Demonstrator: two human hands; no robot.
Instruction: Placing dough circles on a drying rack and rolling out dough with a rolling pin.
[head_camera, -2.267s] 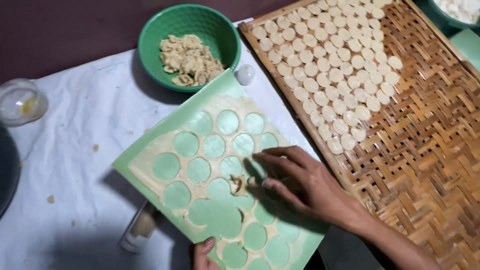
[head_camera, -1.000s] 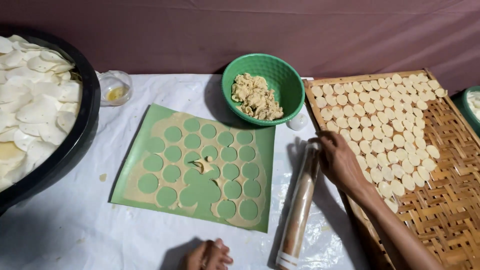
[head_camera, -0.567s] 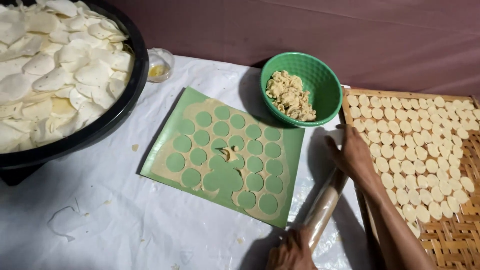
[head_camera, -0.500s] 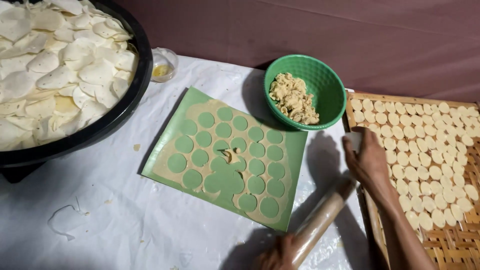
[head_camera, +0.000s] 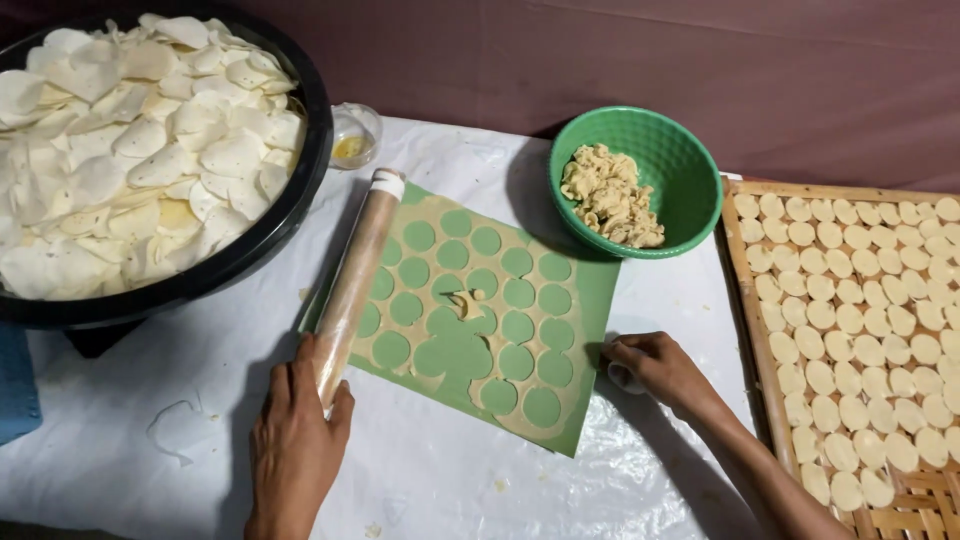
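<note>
Left hand wraps the near end of the rolling pin, lying along the green mat's left edge. Right hand curled round a small cutter, prob. Pin looks stiff, smooth; grip the ends.

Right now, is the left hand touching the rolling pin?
Touching. The head view shows the left hand wrapped around the near end of the rolling pin, which lies along the green mat's left edge.
</note>
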